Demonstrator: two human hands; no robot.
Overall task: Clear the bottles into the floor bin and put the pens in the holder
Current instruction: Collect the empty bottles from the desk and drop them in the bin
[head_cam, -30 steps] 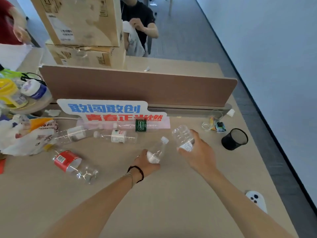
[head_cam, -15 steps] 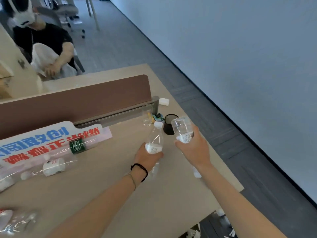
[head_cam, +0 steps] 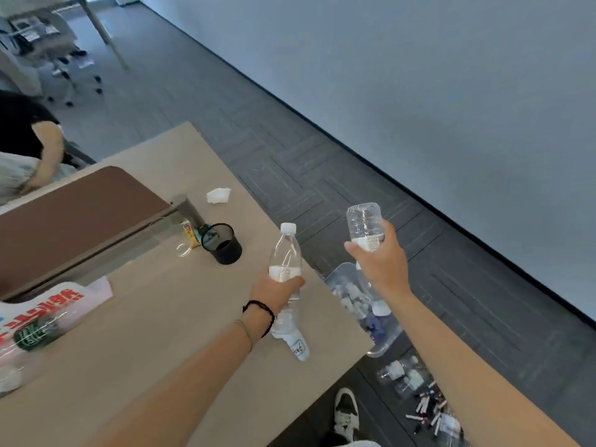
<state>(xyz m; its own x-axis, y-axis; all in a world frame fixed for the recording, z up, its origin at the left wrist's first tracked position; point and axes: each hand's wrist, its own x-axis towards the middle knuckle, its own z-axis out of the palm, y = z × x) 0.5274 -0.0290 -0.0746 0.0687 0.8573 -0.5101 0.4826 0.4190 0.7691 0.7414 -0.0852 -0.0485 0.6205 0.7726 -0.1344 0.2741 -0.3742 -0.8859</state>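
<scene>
The left hand (head_cam: 277, 290) reaches forward over the right edge of the surface (head_cam: 180, 317), fingers wrapped around the lower half of a capped bottle (head_cam: 285, 253) that stands nearly upright, cap at the top. A dark band sits on that wrist. The right hand (head_cam: 380, 262) is out past the edge, above the floor (head_cam: 290, 150), fingers clamped on a second bottle (head_cam: 366, 225) held upside down, its base pointing up and its neck hidden below the palm.

The surface ends just right of the left hand, and its near corner juts toward a clear bin (head_cam: 361, 304) on the floor. Beyond the edge lies open grey carpet up to the wall, with nothing standing between the hands and the bin. A shoe (head_cam: 346, 411) shows below the corner.

The bin sits directly under the right hand and holds a jumble of clear bottles and white caps; how full it is cannot be told. More bottles and a scatter of pens (head_cam: 425, 411) lie on the floor nearer the camera, outside the bin. On the surface a black mesh holder (head_cam: 222, 243) stands near the end of a brown divider (head_cam: 74, 214), its inside looking dark. A crumpled tissue (head_cam: 218, 195) lies behind it, and another bottle (head_cam: 296, 345) lies flat just below the left wrist
</scene>
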